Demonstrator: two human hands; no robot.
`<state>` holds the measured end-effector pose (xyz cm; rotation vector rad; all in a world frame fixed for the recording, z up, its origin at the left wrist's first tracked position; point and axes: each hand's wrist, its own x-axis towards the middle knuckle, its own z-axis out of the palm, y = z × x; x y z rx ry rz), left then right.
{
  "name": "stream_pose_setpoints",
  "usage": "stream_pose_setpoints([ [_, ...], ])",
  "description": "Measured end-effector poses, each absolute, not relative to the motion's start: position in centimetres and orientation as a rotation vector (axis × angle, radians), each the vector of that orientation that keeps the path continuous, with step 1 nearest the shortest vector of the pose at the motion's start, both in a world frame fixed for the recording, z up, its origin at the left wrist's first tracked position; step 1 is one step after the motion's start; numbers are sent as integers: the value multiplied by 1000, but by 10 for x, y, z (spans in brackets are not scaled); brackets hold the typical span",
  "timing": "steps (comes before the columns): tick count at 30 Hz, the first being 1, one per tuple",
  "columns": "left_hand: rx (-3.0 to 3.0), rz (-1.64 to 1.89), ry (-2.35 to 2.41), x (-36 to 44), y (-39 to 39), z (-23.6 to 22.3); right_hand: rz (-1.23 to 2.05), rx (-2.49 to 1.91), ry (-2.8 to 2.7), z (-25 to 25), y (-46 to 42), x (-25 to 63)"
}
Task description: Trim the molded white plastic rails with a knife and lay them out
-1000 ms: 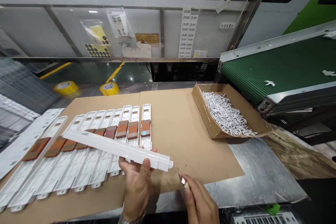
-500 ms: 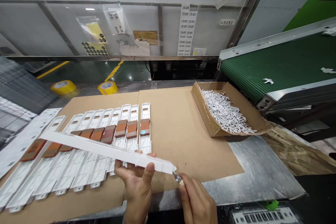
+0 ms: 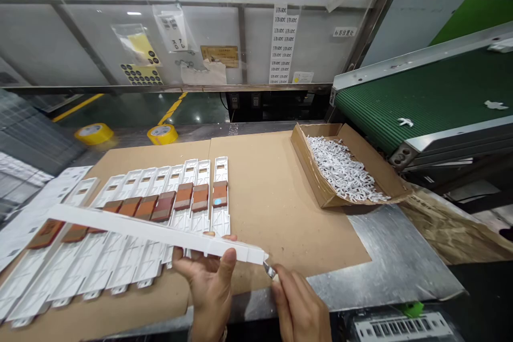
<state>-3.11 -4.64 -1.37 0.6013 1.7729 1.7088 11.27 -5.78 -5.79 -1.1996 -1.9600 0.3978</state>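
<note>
Cardboard (image 3: 280, 214) below; white plastic bar (image 3: 160, 234) across left hand (image 3: 206, 291)

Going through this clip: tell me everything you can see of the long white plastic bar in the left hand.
The long white plastic bar is a straight, narrow moulded piece with a stepped end at the right. It lies tilted across the view, cradled in the left hand, above a row of white plastic parts. A small metal blade, held in the right hand, sits at its stepped end; whether the blade touches it is hard to tell.
</note>
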Motion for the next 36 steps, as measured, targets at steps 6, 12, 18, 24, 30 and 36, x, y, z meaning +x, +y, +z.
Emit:
stream_pose_setpoints([
  [6, 519, 1761, 1620, -29, -46, -9, 316, -1223, -1975, -57, -58, 113],
  [12, 476, 1822, 1556, -28, -45, -10, 302, -1217, -1997, -56, -57, 115],
  [18, 487, 1802, 1607, -25, -45, -2, 275, -1206, -1994, -57, -57, 114],
  [24, 506, 1802, 1641, -24, -45, 1, 270, -1202, -2027, -56, -57, 115],
  [30, 448, 1883, 1560, -26, -45, -8, 273, -1217, -2045, -54, -58, 117],
  [36, 383, 1910, 1428, -27, -46, -8, 312, -1308, -2087, -66, -52, 129],
])
